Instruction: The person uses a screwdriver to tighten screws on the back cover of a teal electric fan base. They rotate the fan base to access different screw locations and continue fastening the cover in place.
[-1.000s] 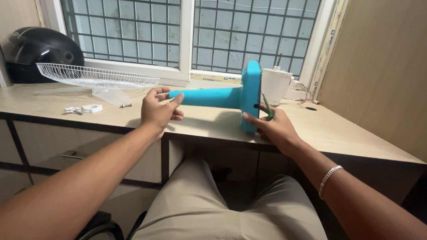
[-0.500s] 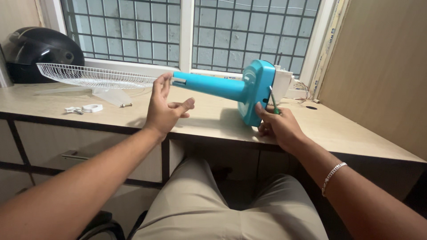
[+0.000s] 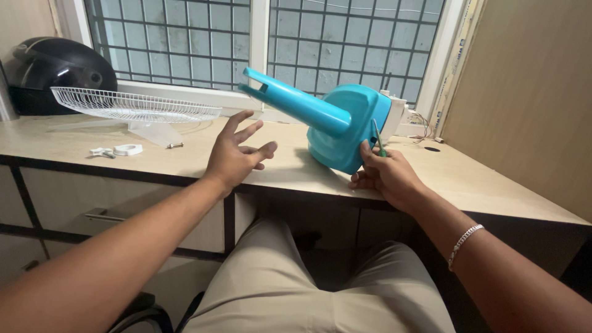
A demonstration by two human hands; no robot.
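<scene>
Right hand (image 3: pixel 385 174) was clamped on the rim of the teal fan stand (image 3: pixel 336 126) with a green screwdriver (image 3: pixel 377 137) pinched against it; the base sat tilted on the wooden desk (image 3: pixel 277 169) edge, just above that grip. Long axis ran up and left from the grip, with the neck's open end pointing toward the window (image 3: pixel 259 43). Left hand (image 3: pixel 237 154) was spread, holding nothing, below the neck, apart from it.
</scene>
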